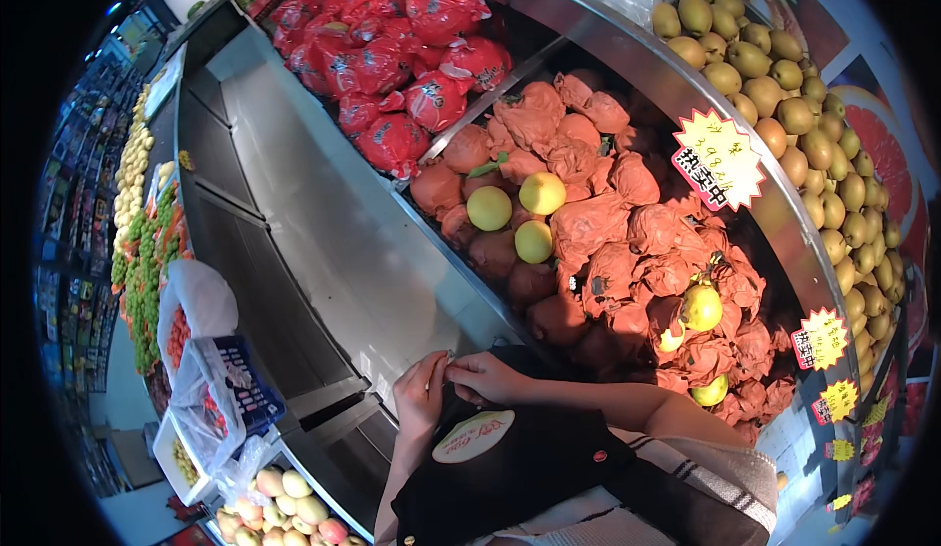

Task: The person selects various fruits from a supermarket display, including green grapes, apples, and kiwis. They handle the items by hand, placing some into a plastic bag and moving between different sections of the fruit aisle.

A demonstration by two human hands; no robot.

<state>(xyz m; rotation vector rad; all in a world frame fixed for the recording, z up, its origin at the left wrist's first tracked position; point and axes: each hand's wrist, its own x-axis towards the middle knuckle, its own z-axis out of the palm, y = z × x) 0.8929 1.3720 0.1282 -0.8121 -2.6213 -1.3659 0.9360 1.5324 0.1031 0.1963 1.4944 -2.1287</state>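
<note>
My left hand (419, 397) and my right hand (490, 378) meet at their fingertips in front of the black apron (537, 465) I wear. The fingers of both are bent and pinched together; something tiny may be between them, too small to make out. Just beyond my right forearm is a display bin of round fruit in orange-red wrapping (588, 226). Several unwrapped yellow fruits lie among them, including one yellow fruit (489, 208) near the bin's front edge.
Red printed bags of fruit (375, 61) fill the adjoining bin. Brown pears (794, 116) are heaped behind a metal divider (779, 208) with starburst price signs (719, 160). On my left are a blue plastic basket (250, 380), apples (294, 509) and green grapes (151, 259). The tiled aisle floor (331, 200) runs ahead.
</note>
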